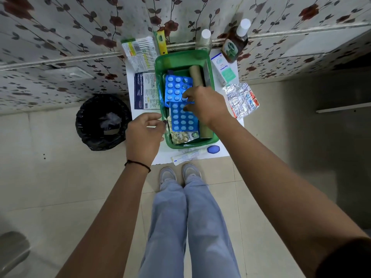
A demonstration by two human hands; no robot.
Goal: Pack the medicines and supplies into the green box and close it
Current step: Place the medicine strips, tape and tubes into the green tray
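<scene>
The green box (180, 59) stands open on a small white table (236, 121). Inside lie two blue blister packs (181, 120), a strip of yellowish pills (178, 137) and a brown cardboard tube (195, 74). My right hand (204, 105) is over the box, its fingers pinching the upper blue blister pack (174, 88). My left hand (144, 133) hovers at the box's left edge with fingers loosely curled and nothing in it. A silver foil strip pack (241, 99), a white-green carton (223, 70), a dressings packet (145, 90), cotton swabs (140, 52) and a brown bottle (233, 46) lie around the box.
A white tube (188, 156) and a blue cap (213, 149) lie at the table's near edge. A black-lined bin (102, 122) stands on the floor to the left. The flowered wall is right behind the table. My feet (179, 174) are close to the table.
</scene>
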